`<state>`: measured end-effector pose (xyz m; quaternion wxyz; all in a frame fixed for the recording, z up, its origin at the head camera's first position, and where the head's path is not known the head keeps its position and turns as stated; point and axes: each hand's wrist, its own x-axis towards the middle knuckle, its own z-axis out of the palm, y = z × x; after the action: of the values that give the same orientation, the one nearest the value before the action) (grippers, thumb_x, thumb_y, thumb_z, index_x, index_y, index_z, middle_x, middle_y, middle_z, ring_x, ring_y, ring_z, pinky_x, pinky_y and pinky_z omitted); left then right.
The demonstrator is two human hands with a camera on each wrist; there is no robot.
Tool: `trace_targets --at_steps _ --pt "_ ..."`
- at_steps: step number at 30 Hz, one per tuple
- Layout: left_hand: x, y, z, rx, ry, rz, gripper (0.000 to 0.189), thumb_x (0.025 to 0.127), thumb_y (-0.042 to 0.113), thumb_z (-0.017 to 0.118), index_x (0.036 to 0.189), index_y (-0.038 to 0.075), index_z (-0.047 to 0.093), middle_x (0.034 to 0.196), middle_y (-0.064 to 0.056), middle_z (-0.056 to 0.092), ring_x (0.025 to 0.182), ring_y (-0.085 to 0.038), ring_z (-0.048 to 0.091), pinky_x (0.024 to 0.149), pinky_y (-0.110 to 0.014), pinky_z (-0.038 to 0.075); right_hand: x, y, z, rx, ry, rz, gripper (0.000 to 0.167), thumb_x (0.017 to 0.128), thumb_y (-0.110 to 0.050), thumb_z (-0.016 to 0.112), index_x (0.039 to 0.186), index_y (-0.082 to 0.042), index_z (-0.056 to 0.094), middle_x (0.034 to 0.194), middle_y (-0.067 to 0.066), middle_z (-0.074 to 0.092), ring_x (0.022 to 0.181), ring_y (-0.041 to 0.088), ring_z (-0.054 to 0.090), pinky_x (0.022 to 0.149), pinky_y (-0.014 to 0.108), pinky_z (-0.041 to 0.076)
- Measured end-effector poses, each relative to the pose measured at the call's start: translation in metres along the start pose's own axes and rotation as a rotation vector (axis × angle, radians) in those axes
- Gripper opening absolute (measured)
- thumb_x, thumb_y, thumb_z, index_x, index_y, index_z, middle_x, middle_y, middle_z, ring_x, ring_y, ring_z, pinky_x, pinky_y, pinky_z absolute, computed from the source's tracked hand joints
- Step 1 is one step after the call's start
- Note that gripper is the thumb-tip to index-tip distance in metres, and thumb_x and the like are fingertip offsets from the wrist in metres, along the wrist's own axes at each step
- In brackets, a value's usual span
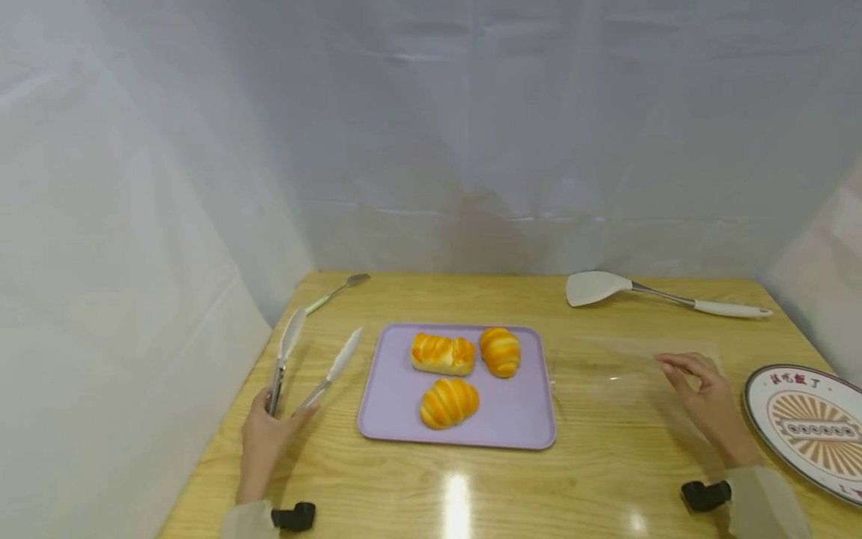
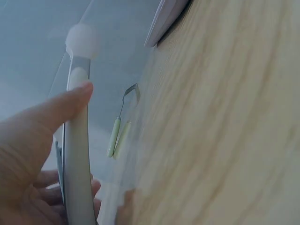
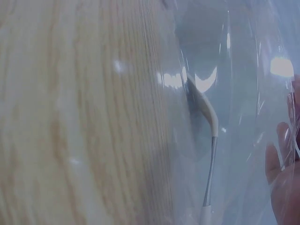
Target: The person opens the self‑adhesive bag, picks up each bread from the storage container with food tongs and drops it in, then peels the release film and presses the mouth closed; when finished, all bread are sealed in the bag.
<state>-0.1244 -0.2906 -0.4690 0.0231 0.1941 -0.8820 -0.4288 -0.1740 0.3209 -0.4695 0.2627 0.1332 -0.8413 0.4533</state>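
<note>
My left hand (image 1: 266,442) grips a pair of white-tipped metal tongs (image 1: 343,355), their arms spread wide, left of the lilac tray (image 1: 512,419). In the left wrist view the thumb presses along one arm of the tongs (image 2: 77,140). On the tray lie an oblong bread roll (image 1: 443,355) and two croissant-shaped breads, one at the back right (image 1: 500,352) and one in front (image 1: 450,404). Right of the tray, my right hand (image 1: 710,404) pinches the edge of a clear plastic bag (image 1: 606,374), which spreads across the right wrist view (image 3: 234,154).
A white spatula (image 1: 595,288) lies at the back right. At the right edge is a round patterned plate (image 1: 818,430), partly cut off. A small green-handled fork-like utensil (image 1: 319,303) lies at the back left. White sheeting (image 1: 431,150) encloses the table's back and sides.
</note>
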Motion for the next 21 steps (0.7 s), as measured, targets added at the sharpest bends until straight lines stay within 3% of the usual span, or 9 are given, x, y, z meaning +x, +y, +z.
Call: trace_targets --at_steps 6,15,21 --pt "0.0 0.006 0.005 0.024 -0.049 0.1 0.1 0.078 0.045 0.08 0.151 0.003 0.026 0.139 -0.025 0.048 0.121 -0.039 0.054 0.098 -0.051 0.047 0.001 -0.004 0.0 -0.002 0.006 -0.007 0.019 0.09 0.008 0.06 0.108 0.008 0.068 0.104 -0.034 0.056 0.099 -0.012 0.046 0.086 0.006 0.034" --pt "-0.003 0.018 0.013 0.059 -0.1 0.216 0.097 0.074 0.039 0.085 0.148 0.004 0.034 0.131 -0.024 0.057 0.116 -0.036 0.058 0.099 -0.053 0.046 -0.002 -0.003 -0.001 0.0 0.011 -0.003 0.019 0.09 0.01 0.06 0.107 0.007 0.068 0.104 -0.033 0.056 0.099 -0.012 0.047 0.085 0.006 0.035" --pt "-0.009 0.026 0.015 0.088 -0.185 0.278 0.097 0.071 0.037 0.087 0.146 0.001 0.038 0.128 -0.023 0.06 0.114 -0.035 0.059 0.1 -0.051 0.048 -0.002 0.0 0.0 -0.004 0.014 -0.028 0.021 0.087 0.014 0.061 0.107 0.008 0.067 0.104 -0.032 0.056 0.099 -0.012 0.047 0.086 0.005 0.034"
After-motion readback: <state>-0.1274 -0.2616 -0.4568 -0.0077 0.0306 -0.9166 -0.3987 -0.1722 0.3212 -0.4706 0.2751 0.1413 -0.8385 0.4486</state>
